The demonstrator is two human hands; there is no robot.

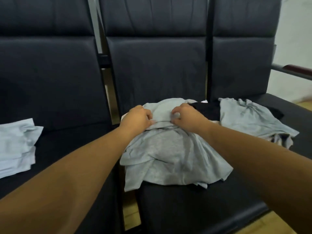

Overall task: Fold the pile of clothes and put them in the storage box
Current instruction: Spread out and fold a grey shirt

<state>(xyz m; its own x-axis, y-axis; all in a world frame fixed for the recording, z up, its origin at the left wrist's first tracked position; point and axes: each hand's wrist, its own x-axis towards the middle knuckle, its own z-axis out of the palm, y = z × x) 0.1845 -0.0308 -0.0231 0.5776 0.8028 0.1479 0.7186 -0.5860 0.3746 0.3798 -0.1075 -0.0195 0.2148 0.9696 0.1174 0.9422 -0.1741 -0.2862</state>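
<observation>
A crumpled light grey shirt (168, 152) lies on the middle seat of a row of dark chairs, draping over the seat's front. My left hand (136, 118) and my right hand (187, 116) both pinch its fabric near the far end, close together, fingers curled into the cloth. Behind my right hand lies a black garment (207, 108), and to the right another grey shirt (249, 119) lies rumpled. A stack of folded pale grey clothes (15, 147) sits on the left seat. No storage box is in view.
Dark padded chair backs (157, 65) rise behind the seats. A metal armrest with a dark red pad (297, 69) juts out at the right. Wooden floor (131, 215) shows between and under the seats.
</observation>
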